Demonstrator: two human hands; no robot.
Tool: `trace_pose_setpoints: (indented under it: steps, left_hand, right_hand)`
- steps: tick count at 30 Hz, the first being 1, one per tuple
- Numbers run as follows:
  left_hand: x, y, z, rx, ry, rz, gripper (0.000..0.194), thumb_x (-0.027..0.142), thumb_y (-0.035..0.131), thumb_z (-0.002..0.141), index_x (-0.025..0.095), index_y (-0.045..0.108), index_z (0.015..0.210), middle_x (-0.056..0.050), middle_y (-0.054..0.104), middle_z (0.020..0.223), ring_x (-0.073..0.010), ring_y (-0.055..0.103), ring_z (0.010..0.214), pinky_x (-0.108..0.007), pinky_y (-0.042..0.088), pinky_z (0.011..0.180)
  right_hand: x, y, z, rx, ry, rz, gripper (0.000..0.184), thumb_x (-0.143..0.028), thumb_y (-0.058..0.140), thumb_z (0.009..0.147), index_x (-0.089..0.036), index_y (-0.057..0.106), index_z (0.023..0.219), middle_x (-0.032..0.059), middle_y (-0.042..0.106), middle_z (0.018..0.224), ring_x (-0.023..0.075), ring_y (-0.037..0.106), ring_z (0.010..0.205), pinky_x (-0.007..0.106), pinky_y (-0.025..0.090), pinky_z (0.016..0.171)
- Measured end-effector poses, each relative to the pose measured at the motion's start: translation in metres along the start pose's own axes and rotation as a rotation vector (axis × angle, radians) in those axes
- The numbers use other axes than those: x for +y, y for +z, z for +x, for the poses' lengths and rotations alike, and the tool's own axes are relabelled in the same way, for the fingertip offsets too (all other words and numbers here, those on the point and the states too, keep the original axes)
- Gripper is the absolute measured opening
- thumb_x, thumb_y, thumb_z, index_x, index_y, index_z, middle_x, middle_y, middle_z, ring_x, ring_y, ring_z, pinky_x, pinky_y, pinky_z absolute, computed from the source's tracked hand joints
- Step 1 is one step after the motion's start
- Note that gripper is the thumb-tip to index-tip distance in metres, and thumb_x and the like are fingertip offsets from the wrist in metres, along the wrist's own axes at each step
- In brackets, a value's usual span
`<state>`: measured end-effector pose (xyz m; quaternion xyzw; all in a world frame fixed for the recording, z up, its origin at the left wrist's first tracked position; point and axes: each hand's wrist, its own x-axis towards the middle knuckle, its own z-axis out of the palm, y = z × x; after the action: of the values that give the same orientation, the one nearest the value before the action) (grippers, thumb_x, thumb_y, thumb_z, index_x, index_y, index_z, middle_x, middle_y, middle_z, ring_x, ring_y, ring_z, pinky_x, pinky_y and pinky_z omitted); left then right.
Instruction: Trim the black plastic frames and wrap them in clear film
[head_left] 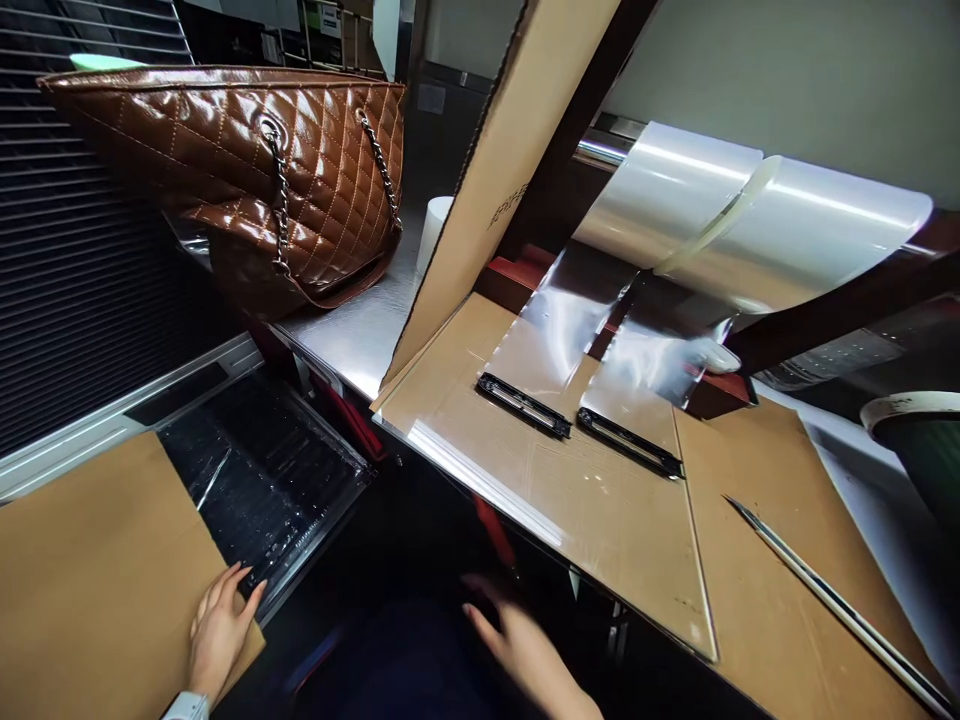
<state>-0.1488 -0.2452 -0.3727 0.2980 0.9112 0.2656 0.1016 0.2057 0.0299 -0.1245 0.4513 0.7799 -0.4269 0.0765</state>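
One brown cardboard sheet (90, 570) lies at lower left in the head view, the left hand (217, 630) at its edge, fingers slightly spread; whether they grip or merely rest I cannot tell. At bottom centre, the blurred right hand (521, 645) has its fingers apart, nothing visible between. Light, even pressure near that edge should steady the sheet without creasing it.
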Motion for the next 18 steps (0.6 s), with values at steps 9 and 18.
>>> trace_pose_setpoints:
  steps: [9,18]
  left_hand:
    - [0.009,-0.007,-0.003,-0.030,0.006,0.180,0.036,0.040,0.053,0.093,0.015,0.055,0.119,-0.013,0.051,0.134,-0.0290,0.048,0.122,-0.052,0.041,0.099]
    - [0.004,-0.019,-0.020,0.001,-0.009,0.231,0.066,0.058,0.036,0.094,0.014,0.034,0.143,-0.017,0.052,0.132,-0.0307,0.052,0.119,-0.051,0.042,0.097]
  right_hand:
    - [0.005,0.003,-0.005,-0.011,0.005,0.049,0.050,-0.040,0.043,0.092,-0.012,0.058,0.130,0.0127,0.057,0.132,0.0246,0.053,0.124,0.036,0.038,0.108]
    - [0.005,0.005,-0.008,-0.018,0.007,0.053,0.049,-0.039,0.044,0.092,-0.012,0.057,0.131,0.0128,0.057,0.132,0.0249,0.053,0.124,0.036,0.039,0.108]
